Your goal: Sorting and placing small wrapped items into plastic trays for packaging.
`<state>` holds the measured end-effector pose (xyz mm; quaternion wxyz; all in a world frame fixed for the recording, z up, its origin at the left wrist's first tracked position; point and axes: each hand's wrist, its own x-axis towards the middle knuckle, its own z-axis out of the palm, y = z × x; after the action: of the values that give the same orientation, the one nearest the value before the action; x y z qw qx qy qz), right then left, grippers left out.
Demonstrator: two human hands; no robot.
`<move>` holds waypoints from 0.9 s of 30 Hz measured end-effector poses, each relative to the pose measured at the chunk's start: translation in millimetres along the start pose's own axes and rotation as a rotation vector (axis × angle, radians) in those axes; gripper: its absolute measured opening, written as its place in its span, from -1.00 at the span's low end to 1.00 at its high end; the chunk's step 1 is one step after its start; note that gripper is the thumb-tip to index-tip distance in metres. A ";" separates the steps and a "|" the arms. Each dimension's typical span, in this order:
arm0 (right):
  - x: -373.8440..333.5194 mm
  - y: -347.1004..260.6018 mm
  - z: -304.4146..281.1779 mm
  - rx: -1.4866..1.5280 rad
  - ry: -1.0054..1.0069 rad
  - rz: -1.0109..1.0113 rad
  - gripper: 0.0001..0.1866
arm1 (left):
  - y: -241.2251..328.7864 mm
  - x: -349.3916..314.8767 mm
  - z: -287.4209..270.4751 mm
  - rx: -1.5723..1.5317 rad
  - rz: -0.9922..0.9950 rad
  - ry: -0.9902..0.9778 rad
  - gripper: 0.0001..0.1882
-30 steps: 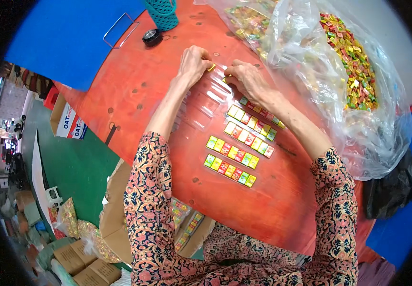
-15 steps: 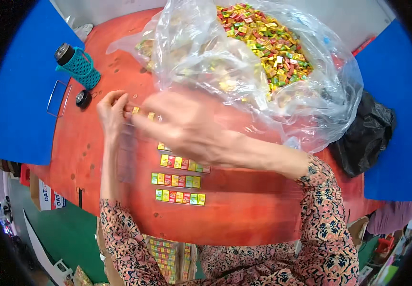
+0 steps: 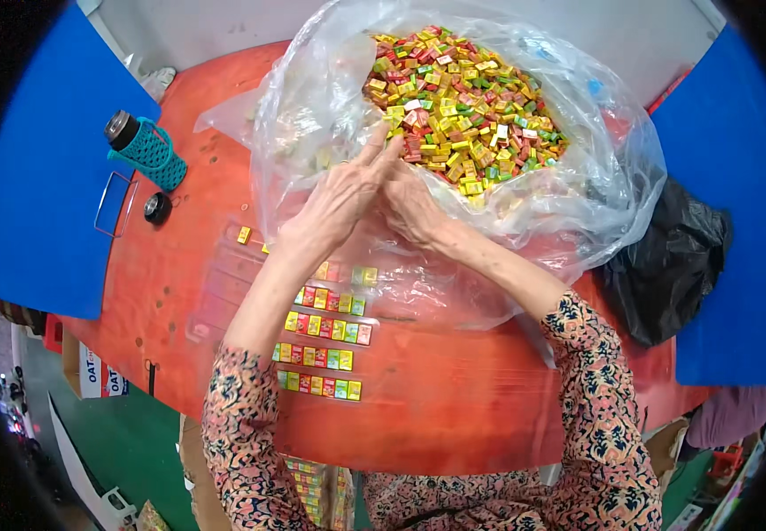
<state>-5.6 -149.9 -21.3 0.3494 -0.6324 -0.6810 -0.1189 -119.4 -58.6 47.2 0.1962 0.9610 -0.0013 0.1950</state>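
A large clear plastic bag (image 3: 618, 208) lies at the far side of the table, its mouth wide around a heap of small boxed sweets (image 3: 480, 133) in yellow, red and green. My left hand (image 3: 334, 203) is at the bag's near left rim, fingers stretched toward the sweets. Close beside it is my right hand (image 3: 411, 203), resting against the plastic, with its fingertips hidden behind the left hand. Nearer me, several rows of sweets (image 3: 317, 357) stand in narrow clear plastic trays. A yellow sweet (image 3: 244, 234) sits in another clear tray, partly covered by my left arm.
A teal-sleeved bottle (image 3: 148, 152) stands at the left, with its black cap (image 3: 157, 208) and a wire frame (image 3: 116, 205) nearby. Blue panels (image 3: 38, 186) flank the red table (image 3: 436, 398). A black plastic bag (image 3: 671, 265) lies at the right. Below the table edge, a box holds more sweets (image 3: 312, 487).
Both hands have moved from the trays at the left, up and right to the big bag. The bag's mouth is now wider, showing more sweets. The view has shifted slightly.
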 end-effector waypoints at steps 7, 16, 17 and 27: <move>61.1 52.6 -61.2 0.289 0.023 0.459 -0.68 | -48.6 21.0 27.0 0.065 -0.065 -0.067 -0.57; 108.5 153.0 -7.1 -0.333 0.033 0.041 -0.53 | -65.1 55.0 52.1 0.075 -0.180 0.223 -0.83; 107.2 150.4 -5.7 -0.354 -0.017 0.076 -0.54 | -67.3 52.7 51.1 0.128 -0.204 0.234 -0.83; 51.2 150.0 -67.1 -0.317 -0.166 0.143 -0.81 | -77.3 41.2 23.8 0.027 0.050 0.137 -0.57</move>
<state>160.2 -124.8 17.6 0.1957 -0.7340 -0.6335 -0.1470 -66.3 6.8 13.4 0.1778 0.9476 -0.0091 0.2652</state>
